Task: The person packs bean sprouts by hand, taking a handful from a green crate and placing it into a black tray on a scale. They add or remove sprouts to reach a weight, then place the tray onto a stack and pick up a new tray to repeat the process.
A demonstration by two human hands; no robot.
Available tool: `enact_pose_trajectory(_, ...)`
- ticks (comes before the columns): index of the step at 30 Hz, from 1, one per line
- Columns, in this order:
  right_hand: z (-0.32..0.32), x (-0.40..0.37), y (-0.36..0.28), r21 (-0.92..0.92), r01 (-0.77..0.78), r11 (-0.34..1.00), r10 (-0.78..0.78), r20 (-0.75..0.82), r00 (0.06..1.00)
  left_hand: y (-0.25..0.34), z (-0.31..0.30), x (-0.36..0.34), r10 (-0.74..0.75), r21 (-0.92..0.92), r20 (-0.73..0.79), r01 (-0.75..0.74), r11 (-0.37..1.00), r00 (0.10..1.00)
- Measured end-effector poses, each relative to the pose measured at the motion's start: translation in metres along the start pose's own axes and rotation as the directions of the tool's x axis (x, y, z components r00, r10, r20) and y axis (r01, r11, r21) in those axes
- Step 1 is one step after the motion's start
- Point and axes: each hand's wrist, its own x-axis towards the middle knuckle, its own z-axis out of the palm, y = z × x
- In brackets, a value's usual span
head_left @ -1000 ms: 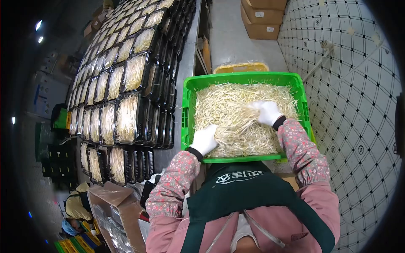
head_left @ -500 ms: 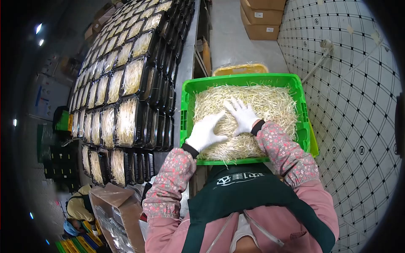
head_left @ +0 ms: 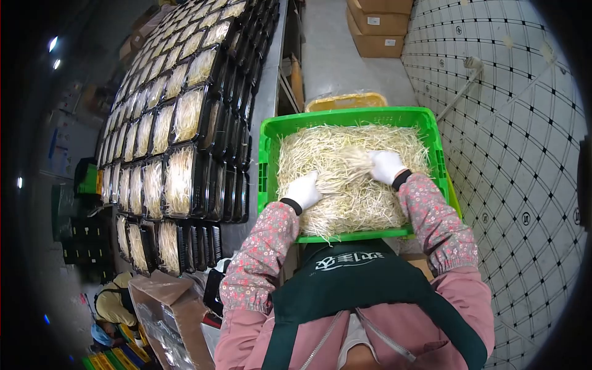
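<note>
A green crate point(head_left: 269, 132) in front of me is heaped with pale bean sprouts point(head_left: 364, 209). My right hand point(head_left: 386, 166), in a white glove, is closed around a bunch of sprouts that fans out leftward from the fist. On the left side of the heap, my left hand point(head_left: 303, 190), also gloved in white, has its fingers curled into the sprouts. Its fingertips are partly buried among the strands, and it appears closed on some of them.
Black trays filled with sprouts point(head_left: 179, 182) are stacked high on the metal table at left. A yellow crate point(head_left: 345, 102) sits behind the green one. Cardboard boxes point(head_left: 377, 31) stand at the back. Lower left are an open carton point(head_left: 169, 308) and another person point(head_left: 114, 302).
My hands were open and close together over the sprouts. The right has moved right and closed on a bunch; the left has curled its fingers into the heap.
</note>
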Motion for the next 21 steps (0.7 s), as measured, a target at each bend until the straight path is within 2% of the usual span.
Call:
enact_pose_trajectory(2,-0.021,0.001,0.020,0.063,-0.090,0.994,0.095,-0.071,0.993,-0.009,-0.002,-0.014,0.060,-0.005,-0.048,-0.061,0.998,0.997)
enact_pose_trajectory(5,-0.046,0.008,-0.001,0.118,-0.050,0.992,0.074,-0.213,0.974,-0.018,0.017,-0.019,0.219,0.022,-0.186,-0.219,0.975,0.958)
enact_pose_trajectory(6,-0.042,0.013,-0.015,0.172,-0.008,0.985,0.039,-0.176,0.984,-0.017,0.020,-0.020,0.272,0.041,-0.244,-0.270,0.962,0.931)
enact_pose_trajectory(7,-0.033,0.018,-0.033,0.226,0.032,0.974,0.000,-0.141,0.990,-0.006,0.010,-0.022,0.221,-0.002,-0.112,-0.223,0.975,0.969)
enact_pose_trajectory(8,-0.023,0.023,-0.045,0.279,0.071,0.958,-0.042,-0.107,0.993,-0.005,0.010,-0.026,0.180,-0.003,-0.176,-0.184,0.983,0.968)
enact_pose_trajectory(10,0.015,0.038,-0.058,0.031,0.251,0.968,-0.251,0.003,0.968,-0.006,0.011,-0.037,0.094,-0.010,-0.303,-0.102,0.995,0.948)
enact_pose_trajectory(11,0.023,0.043,-0.058,0.010,0.244,0.970,-0.241,0.203,0.949,-0.013,0.007,-0.046,0.016,-0.126,-0.242,-0.048,0.991,0.970)
enact_pose_trajectory(14,0.002,0.049,-0.053,0.070,0.272,0.960,-0.280,0.299,0.912,-0.051,0.033,-0.067,-0.188,-0.471,-0.292,0.030,0.881,0.938)
enact_pose_trajectory(15,-0.004,0.055,-0.047,0.120,0.284,0.951,-0.307,0.277,0.910,-0.055,0.038,-0.074,-0.260,-0.600,-0.262,0.054,0.798,0.929)
enact_pose_trajectory(16,-0.005,0.060,-0.047,0.162,0.279,0.946,-0.308,0.188,0.933,-0.056,0.047,-0.078,-0.306,-0.684,-0.244,0.060,0.727,0.920)
enact_pose_trajectory(18,-0.001,0.065,-0.057,0.255,0.186,0.949,-0.204,0.047,0.978,-0.053,0.070,-0.076,-0.388,-0.830,-0.203,0.052,0.555,0.899)
enact_pose_trajectory(20,0.004,0.051,-0.087,0.310,0.185,0.933,-0.228,0.111,0.967,-0.027,0.067,-0.078,-0.405,-0.938,-0.143,0.008,0.347,0.903)
enact_pose_trajectory(21,0.007,0.040,-0.103,0.336,0.183,0.924,-0.241,0.142,0.960,-0.024,0.063,-0.082,-0.391,-0.920,-0.165,0.001,0.391,0.905)
